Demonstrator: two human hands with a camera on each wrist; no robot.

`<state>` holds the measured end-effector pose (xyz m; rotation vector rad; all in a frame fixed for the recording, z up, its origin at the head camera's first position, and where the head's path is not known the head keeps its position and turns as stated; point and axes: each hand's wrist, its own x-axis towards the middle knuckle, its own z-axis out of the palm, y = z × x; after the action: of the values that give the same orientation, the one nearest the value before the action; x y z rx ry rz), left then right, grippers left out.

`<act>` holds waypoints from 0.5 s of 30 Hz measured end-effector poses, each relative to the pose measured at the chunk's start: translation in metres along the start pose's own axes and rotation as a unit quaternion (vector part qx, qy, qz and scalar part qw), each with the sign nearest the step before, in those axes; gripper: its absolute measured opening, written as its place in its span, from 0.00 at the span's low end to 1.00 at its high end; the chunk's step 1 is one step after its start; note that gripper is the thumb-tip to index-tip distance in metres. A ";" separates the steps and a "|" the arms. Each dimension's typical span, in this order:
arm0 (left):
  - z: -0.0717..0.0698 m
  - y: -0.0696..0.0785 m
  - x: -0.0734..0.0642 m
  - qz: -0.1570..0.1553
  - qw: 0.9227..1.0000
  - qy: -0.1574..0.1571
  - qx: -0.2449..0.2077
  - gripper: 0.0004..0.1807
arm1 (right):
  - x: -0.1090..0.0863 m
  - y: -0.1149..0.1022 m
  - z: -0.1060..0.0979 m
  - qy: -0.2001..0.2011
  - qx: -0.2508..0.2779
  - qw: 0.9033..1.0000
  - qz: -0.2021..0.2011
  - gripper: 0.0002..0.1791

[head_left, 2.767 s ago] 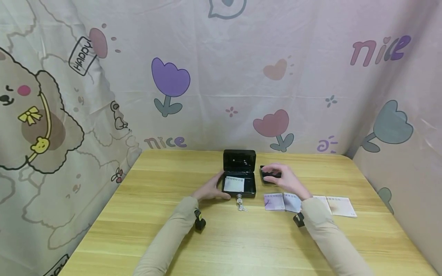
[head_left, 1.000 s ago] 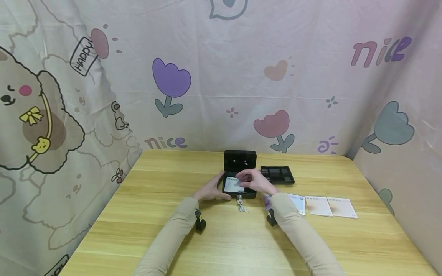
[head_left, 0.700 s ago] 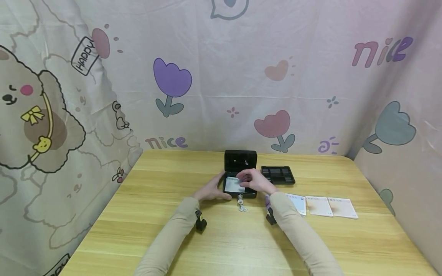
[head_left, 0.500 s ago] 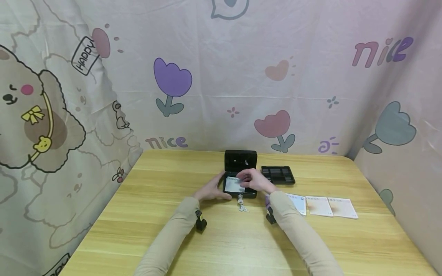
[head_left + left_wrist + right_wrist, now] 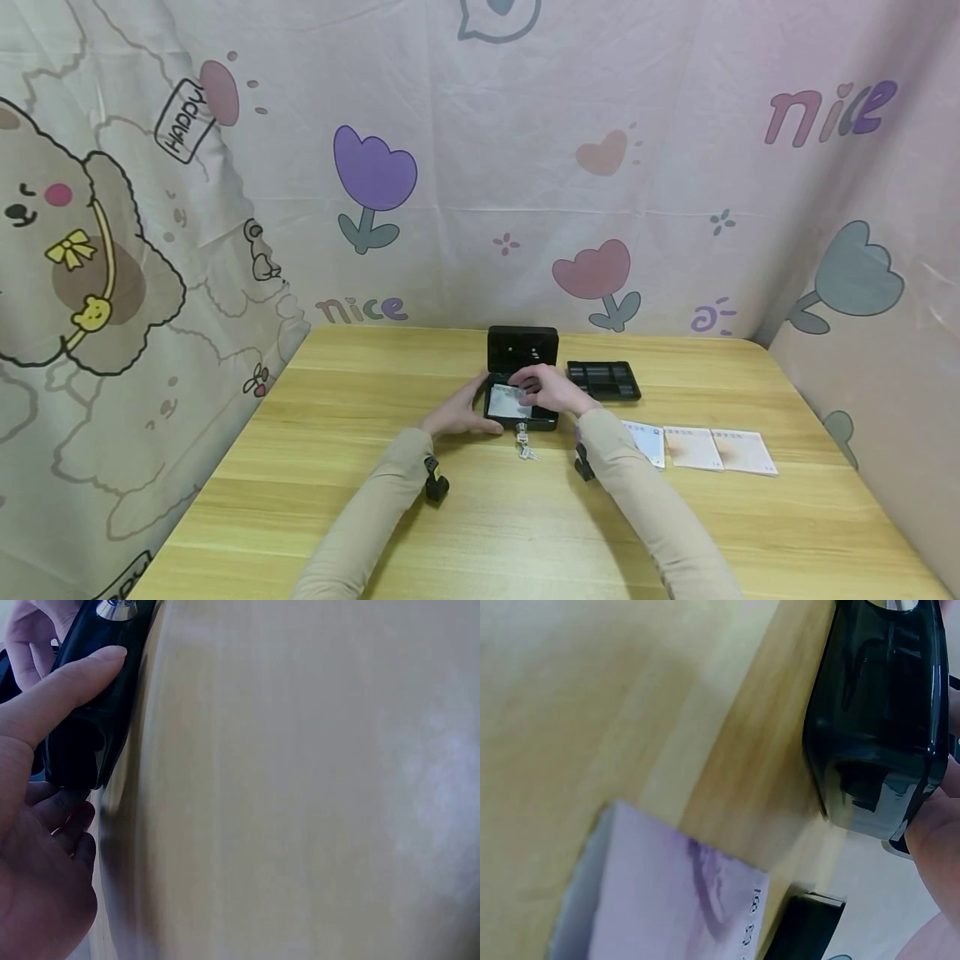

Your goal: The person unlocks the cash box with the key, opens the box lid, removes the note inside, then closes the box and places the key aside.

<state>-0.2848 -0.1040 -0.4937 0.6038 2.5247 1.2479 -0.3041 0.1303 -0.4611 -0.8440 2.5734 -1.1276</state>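
A person's two hands work at a small black box [image 5: 543, 424] near the back of a wooden worktop [image 5: 495, 533]. The left hand [image 5: 461, 415] grips the box's left end: its thumb [image 5: 82, 675] lies along the front wall, while the other fingers bend around the side. The right hand [image 5: 551, 390] reaches over the box's right side, fingers bent and thumb apart from them, just at the right edge of a pale printed paper [image 5: 506, 402] lying inside. Whether those fingers pinch the paper or only touch it, I cannot tell.

The box's lid [image 5: 522, 350] stands raised at the back, and a small bunch of keys [image 5: 524, 451] is at the lock on its front. Just to the right sits a shallow black tray [image 5: 603, 381] divided into compartments. Nearer the person, a row of printed papers runs to the right: a purple one [image 5: 675, 892], mostly hidden behind the right sleeve in the head view, a bluish one [image 5: 647, 443], and two whitish ones with brownish patches [image 5: 693, 448].

Both sleeves [image 5: 645, 504] are beige, with a small black device [image 5: 435, 482] at each wrist. Behind the worktop hangs a creased, pale pinkish cloth [image 5: 465, 150] printed with tulips, hearts, the word "nice" and, at left, a fluffy cartoon animal.
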 end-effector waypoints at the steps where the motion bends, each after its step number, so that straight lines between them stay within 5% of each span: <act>1: 0.000 0.000 0.000 0.002 1.000 0.000 -0.002 0.63 | 0.000 0.000 0.000 -0.002 -0.001 1.000 0.003 0.20; 15: 0.000 0.001 -0.002 -0.008 1.000 -0.002 0.009 0.63 | 0.003 -0.003 0.003 -0.009 -0.026 1.000 -0.004 0.22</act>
<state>-0.2833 -0.1043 -0.4933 0.5884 2.5352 1.2186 -0.3035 0.1251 -0.4610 -0.8740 2.5972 -1.0537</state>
